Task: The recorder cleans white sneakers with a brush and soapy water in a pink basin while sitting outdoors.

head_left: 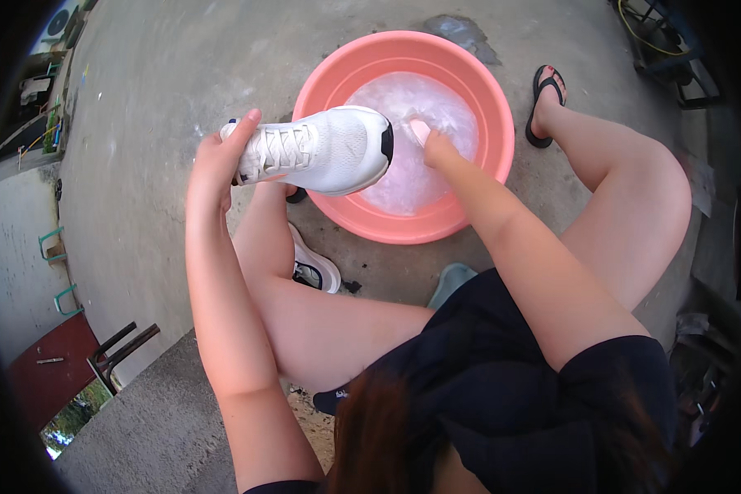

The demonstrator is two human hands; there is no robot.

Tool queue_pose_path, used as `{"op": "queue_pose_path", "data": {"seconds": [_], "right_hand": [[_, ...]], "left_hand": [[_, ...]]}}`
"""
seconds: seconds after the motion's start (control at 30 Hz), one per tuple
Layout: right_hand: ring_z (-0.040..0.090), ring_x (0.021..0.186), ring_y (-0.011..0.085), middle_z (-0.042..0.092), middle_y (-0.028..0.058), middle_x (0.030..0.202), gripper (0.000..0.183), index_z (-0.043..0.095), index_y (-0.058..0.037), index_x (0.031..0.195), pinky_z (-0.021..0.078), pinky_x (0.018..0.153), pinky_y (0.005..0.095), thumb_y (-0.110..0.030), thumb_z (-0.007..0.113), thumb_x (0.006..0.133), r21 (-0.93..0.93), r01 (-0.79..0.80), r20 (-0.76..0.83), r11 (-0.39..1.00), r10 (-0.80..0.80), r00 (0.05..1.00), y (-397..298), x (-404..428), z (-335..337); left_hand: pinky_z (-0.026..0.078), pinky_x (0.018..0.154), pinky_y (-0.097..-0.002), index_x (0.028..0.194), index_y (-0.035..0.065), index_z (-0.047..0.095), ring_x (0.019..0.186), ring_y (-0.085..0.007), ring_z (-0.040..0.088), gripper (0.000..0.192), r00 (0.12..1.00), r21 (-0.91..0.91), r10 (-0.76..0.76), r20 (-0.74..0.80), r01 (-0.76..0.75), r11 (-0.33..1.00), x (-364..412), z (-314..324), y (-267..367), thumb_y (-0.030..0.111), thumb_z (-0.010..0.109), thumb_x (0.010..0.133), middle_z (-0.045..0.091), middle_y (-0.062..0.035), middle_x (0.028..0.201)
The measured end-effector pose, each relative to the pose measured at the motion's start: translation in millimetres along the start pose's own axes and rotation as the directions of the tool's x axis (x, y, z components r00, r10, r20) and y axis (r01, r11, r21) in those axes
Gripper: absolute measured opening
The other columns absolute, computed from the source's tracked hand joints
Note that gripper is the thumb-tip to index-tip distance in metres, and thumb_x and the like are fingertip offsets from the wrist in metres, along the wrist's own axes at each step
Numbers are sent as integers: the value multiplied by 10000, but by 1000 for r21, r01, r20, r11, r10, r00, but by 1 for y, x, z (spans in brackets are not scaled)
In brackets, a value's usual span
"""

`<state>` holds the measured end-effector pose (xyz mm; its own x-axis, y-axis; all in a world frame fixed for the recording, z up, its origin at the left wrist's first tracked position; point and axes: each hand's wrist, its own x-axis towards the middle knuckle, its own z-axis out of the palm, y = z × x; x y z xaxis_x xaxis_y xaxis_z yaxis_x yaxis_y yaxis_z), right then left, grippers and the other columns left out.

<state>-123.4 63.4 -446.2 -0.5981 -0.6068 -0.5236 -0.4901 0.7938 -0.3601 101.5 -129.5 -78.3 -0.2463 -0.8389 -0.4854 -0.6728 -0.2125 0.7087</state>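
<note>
Gripped at its heel end in my left hand (219, 162) is a white lace-up sneaker (339, 148), its toe pointing right over the left part of a round pink plastic basin (500, 111). Cloudy, sudsy water (401, 191) fills the bottom of the basin. My right hand (439, 149) is over the water, closed around the end of a pale pink object (419, 131), perhaps a brush handle; its far end is hidden in the suds. A second white shoe (327, 268) with a dark inside lies on the ground, partly behind my left leg.
The basin stands on a concrete floor (148, 123) between my feet, which wear black flip-flops (538, 108). A pale green object (454, 284) shows beside my shorts. Wet concrete (460, 37) lies beyond the basin. A dark metal frame (679, 68) stands at upper right, a dark red panel (49, 370) at lower left.
</note>
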Motion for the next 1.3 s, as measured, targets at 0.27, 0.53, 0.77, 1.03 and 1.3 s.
{"op": "queue_pose_path", "data": {"seconds": [0.27, 0.53, 0.77, 1.03, 1.3], "right_hand": [[639, 1071, 404, 617, 274, 1197, 724, 306, -39, 1476, 529, 868, 480, -88, 608, 820, 144, -98, -23, 985, 102, 995, 9, -7, 10], [582, 572, 179, 672, 175, 995, 810, 282, -119, 1539, 478, 517, 320, -155, 658, 822, 745, -3, 158, 667, -172, 972, -31, -44, -82], [527, 626, 111, 652, 72, 961, 646, 391, -161, 1504, 448, 535, 286, -285, 617, 912, 768, 301, -276, 565, -131, 952, -68, -88, -205], [673, 971, 350, 680, 221, 1072, 497, 458, -267, 1451, 525, 836, 454, -303, 537, 962, 324, 713, -477, 622, -543, 691, -130, -180, -239], [695, 688, 255, 686, 168, 979, 528, 445, -158, 1452, 482, 537, 351, -391, 498, 982, 531, 472, -514, 704, -175, 840, -83, -96, -233]], "left_hand": [[563, 755, -408, 1108, -80, 604, 857, -263, 699, 424, 950, -401, -89, 299, 210, 891, 23, 19, -18, 276, 690, 895, 691, -171, 1016], [543, 852, -452, 1153, -58, 583, 994, -275, 672, 311, 963, -697, -48, 264, 225, 681, 16, 37, -1, 182, 587, 955, 678, -170, 1089], [544, 714, -358, 1031, -69, 620, 811, -227, 688, 289, 969, -582, 117, -217, -225, 782, 8, 54, 15, 185, 650, 896, 688, -153, 956], [488, 633, -303, 856, -81, 645, 692, -161, 641, 278, 873, -326, 328, -362, -448, 833, -6, 65, 15, 197, 659, 873, 685, -102, 811], [499, 653, -312, 936, -59, 653, 719, -153, 640, 245, 905, -408, 346, -247, -421, 810, -27, 79, 19, 179, 645, 878, 680, -88, 868]]}}
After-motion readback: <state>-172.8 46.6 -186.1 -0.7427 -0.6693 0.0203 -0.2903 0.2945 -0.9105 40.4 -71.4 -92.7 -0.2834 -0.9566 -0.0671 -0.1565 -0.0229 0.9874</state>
